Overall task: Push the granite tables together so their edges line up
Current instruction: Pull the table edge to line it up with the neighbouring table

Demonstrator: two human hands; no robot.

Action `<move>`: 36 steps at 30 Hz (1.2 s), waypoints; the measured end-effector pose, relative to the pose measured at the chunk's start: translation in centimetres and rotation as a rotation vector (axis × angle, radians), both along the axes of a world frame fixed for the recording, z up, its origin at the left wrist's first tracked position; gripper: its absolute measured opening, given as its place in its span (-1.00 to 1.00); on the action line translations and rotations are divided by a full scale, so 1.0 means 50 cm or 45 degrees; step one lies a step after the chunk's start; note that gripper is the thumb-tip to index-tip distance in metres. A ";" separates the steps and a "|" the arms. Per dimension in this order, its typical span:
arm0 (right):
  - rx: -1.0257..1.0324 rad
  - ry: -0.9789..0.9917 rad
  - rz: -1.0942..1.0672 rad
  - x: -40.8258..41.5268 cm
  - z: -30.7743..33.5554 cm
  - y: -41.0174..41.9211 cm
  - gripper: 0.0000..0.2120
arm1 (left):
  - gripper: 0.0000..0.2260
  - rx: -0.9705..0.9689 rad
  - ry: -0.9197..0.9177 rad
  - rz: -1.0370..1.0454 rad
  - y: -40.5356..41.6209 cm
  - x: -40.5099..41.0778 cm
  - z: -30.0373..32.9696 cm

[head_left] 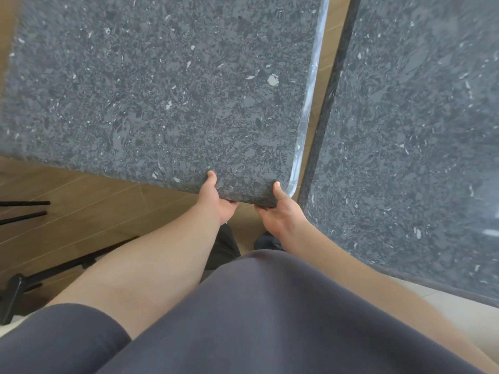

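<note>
head view shows both hands, left hand (216, 199) and right hand (280, 211), gripping the left granite table (162, 90) at its 5 o'clock corner, thumbs on top, fingers curled beneath, a narrow floor gap (322, 85) separating it from the right granite table (418, 130) at 3 o'clock.

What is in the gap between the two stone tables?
Nothing visible: only bare wooden floor shows in the gap between the left granite table, gripped by both hands, and the right granite table.

A narrow wedge of bare floor (320, 85) (perhaps hand-wide) separates the left table (162, 90) from the right table (418, 130).
</note>
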State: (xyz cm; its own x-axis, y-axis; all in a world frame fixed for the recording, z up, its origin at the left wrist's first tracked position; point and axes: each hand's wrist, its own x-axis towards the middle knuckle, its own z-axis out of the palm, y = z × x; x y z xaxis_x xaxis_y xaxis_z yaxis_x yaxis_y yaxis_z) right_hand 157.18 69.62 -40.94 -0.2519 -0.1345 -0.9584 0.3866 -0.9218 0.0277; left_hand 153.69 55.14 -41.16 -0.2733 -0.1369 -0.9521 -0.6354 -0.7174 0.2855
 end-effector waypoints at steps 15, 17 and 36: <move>0.027 0.007 0.005 -0.006 0.002 0.016 -0.56 | -0.50 0.070 0.013 -0.006 0.015 -0.004 0.016; 0.037 0.002 0.015 -0.007 0.008 0.014 -0.55 | -0.49 0.098 0.015 -0.021 0.010 -0.003 0.018; 0.364 -0.052 0.471 -0.003 0.128 -0.079 -0.54 | -0.77 0.064 0.034 -0.893 -0.223 0.004 0.129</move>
